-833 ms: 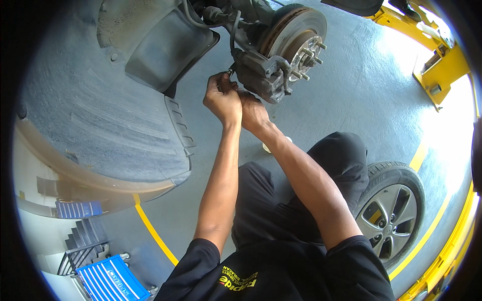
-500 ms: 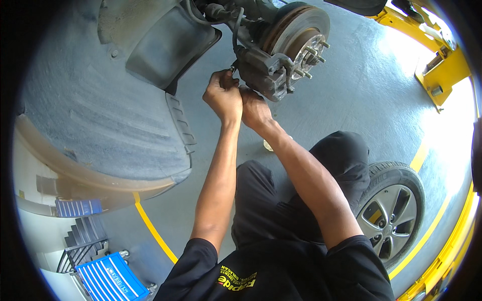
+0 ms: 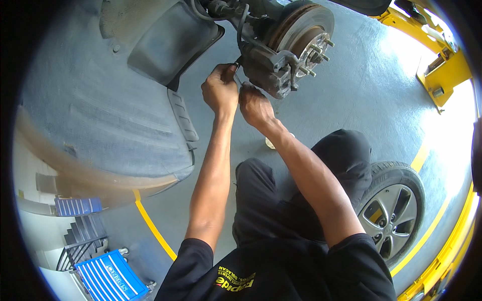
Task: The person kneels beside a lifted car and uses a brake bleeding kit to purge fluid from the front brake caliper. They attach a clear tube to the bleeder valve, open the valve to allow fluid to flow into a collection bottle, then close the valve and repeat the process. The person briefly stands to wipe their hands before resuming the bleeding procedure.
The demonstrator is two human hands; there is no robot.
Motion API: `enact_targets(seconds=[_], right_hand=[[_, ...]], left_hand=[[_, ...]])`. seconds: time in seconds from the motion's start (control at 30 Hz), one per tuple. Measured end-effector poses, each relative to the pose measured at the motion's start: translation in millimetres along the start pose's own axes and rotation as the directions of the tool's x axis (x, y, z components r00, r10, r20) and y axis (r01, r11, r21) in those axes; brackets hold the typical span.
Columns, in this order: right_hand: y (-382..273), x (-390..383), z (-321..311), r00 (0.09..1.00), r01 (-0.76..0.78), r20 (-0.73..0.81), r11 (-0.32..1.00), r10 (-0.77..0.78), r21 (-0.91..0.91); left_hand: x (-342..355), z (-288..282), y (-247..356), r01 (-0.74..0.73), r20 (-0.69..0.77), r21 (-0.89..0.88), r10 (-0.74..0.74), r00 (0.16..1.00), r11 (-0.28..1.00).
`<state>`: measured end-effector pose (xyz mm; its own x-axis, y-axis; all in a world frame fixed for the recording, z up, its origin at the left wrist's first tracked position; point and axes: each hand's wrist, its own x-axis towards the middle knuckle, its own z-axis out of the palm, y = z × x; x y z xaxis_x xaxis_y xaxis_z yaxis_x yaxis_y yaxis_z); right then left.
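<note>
In front of me hangs a brake caliper (image 3: 267, 72), dark and worn, clamped over a rusty-edged brake disc (image 3: 314, 25) with bare wheel studs. My left hand (image 3: 220, 91) is closed, thumb and fingers pinched at the caliper's left side near the rubber brake hose (image 3: 241, 27). A slim metal piece shows at its fingertips, its kind too small to tell. Just right of it my right hand (image 3: 256, 106) is curled closed below the caliper, its fingers facing away. A thin strip of metal runs between the hands; what the right fingers hold is hidden.
The wheel-arch liner (image 3: 115, 110) and bumper edge fill the left. A removed wheel (image 3: 389, 220) lies by my right knee. Yellow lift parts (image 3: 447, 75) stand at right, a blue tool cart (image 3: 113, 276) at lower left. A small pale container (image 3: 270, 143) sits beneath my right forearm.
My hands have drawn slightly apart, opening a narrow gap where the thin metal shows. The left has shifted a little left; the caliper and disc appear slightly further right in view.
</note>
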<state>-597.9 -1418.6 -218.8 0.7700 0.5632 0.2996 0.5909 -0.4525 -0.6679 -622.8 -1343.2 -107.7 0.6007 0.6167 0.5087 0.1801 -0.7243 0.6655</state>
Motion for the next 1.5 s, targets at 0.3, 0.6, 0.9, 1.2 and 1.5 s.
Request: enact_targets(seconds=[0.3,0.6,0.9,1.2,1.5], right_hand=[[5,-2,26,0.988,0.062,-0.156,0.961,-0.02,0.269],[1,-6,15,0.982,-0.005,-0.18,0.95,0.064,0.311],[23,-11,2,0.891,-0.421,0.325,0.847,0.318,0.323],[35,-16,25,0.829,-0.523,0.487,0.073,0.274,0.849],[26,-18,43,0.876,-0.385,0.427,-0.209,0.224,0.899]], left_hand=[[15,-19,9,-0.041,0.202,0.116,0.017,0.979,0.992],[18,-21,12,0.022,0.234,0.107,-0.046,0.971,0.994],[43,-22,17,0.067,0.377,0.255,-0.163,0.912,0.965],[66,-20,26,0.019,0.452,0.499,-0.279,0.847,0.867],[58,-10,15,-0.147,0.458,0.487,-0.108,0.882,0.861]])
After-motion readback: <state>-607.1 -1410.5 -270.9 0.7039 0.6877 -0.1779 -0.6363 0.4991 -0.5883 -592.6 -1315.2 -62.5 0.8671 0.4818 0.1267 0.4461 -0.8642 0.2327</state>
